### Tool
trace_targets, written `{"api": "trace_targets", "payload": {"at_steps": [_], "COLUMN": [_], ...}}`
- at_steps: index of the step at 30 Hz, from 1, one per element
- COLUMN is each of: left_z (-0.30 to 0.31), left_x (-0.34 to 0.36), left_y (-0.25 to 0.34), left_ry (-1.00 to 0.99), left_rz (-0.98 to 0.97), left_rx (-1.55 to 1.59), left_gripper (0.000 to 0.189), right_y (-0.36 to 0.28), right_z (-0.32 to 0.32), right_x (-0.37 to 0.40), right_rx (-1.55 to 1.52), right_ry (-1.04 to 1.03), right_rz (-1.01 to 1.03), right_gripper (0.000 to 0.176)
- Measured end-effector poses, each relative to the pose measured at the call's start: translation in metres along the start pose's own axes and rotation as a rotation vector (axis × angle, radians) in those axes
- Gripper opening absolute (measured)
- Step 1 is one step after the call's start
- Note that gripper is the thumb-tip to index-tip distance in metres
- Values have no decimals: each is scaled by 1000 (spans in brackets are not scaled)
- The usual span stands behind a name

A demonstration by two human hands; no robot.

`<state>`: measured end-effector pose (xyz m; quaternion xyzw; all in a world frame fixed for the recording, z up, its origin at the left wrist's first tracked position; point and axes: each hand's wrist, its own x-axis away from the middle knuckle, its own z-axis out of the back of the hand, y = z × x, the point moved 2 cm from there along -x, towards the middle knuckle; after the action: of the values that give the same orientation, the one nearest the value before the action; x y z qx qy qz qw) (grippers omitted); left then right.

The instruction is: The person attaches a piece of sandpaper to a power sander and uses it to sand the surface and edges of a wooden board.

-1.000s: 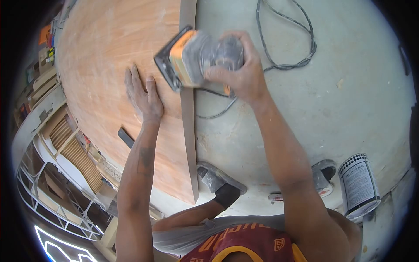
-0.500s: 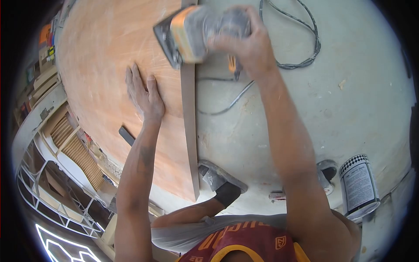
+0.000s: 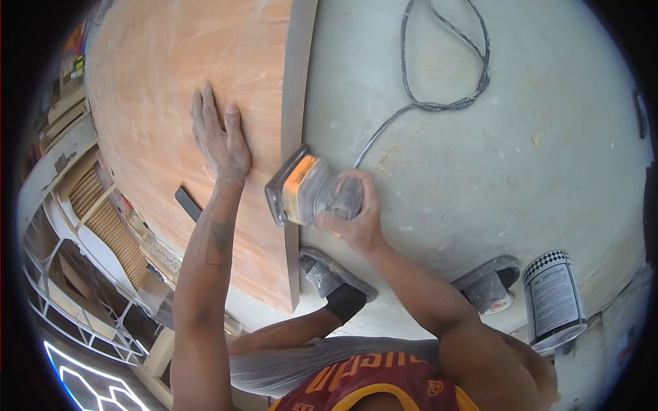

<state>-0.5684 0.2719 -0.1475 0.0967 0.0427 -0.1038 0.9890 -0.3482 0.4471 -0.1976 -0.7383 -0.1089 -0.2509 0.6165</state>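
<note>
My right hand (image 3: 358,216) is wrapped round the body of an orange and grey electric sander (image 3: 308,190). The sander's flat dark pad meets the near part of the wooden board (image 3: 253,61) at its right edge. My left hand (image 3: 223,144) lies flat on the board's face, fingers stretched out, with nothing in it. Close to my left forearm, a small dark flat block (image 3: 188,203) rests on the board. The sander's cord (image 3: 391,123) runs from behind my right hand to a loop on the floor.
A paint can (image 3: 554,298) stands on the floor (image 3: 548,178) at the right. My slippered feet (image 3: 336,281) are beside the board's near end. Left of the board are a slatted wooden piece (image 3: 110,226), a white lattice frame (image 3: 75,315) and other workshop items.
My right hand has drawn the sander along the board's right edge, from the far part towards my body. My left hand stays flat on the board.
</note>
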Motion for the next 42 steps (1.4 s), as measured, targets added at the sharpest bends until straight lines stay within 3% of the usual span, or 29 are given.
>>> {"api": "trace_targets", "payload": {"at_steps": [4,8,10,13,15,17,19,23,25,27,29,31,34,37,39,41,42], "left_z": [2,1,-1,7,16,21,22,19,14,13,21,33,43,47,50,47,47], "left_x": [-1,-2,-3,0,2,4,6,9,15,27,59,95,141,153,151,151,150], "left_y": [1,-5,-10,-2,5,11,8,2,-8,-16,-29,-44,-57,-57,-57,-57,-56], "left_ry": [14,43,70,91,105,8,39,15,62,108,-1,-28,-71,-63,-44,-65,-69], "left_rz": [-12,-9,12,45,102,95,120,145,105,70,-25,-4,71,127,134,139,133], "left_rx": [26,-61,-45,-46,-68,-59,-33,10,2,-3,3,-48,-95,-74,-68,-81,-76], "left_gripper": [67,64,66,65,64,66,66,69,64,60,58,57,56,56,57,57,57], "right_y": [-42,-80,-96,-53,-41,5,37,70,61,35,-21,-38,-35,-3,30,20,34], "right_z": [25,48,49,31,8,-11,-26,-36,-26,-15,-8,0,8,-3,-18,-38,-38], "right_x": [-60,-115,-120,-87,-34,15,56,69,54,20,-3,-35,-55,-19,24,57,60], "right_rx": [-271,-453,-572,-501,-546,79,-634,-269,467,-385,-427,-612,-673,-638,555,-642,-643], "right_ry": [70,-22,4,46,35,-138,-14,-60,-100,-158,-35,32,-62,37,-173,-16,-8], "right_rz": [106,159,52,39,-190,356,-301,-146,436,169,-105,-190,-176,-256,705,-278,-277], "right_gripper": [69,64,62,61,65,66,67,66,66,65,61,54,56,43,45,50,50]}}
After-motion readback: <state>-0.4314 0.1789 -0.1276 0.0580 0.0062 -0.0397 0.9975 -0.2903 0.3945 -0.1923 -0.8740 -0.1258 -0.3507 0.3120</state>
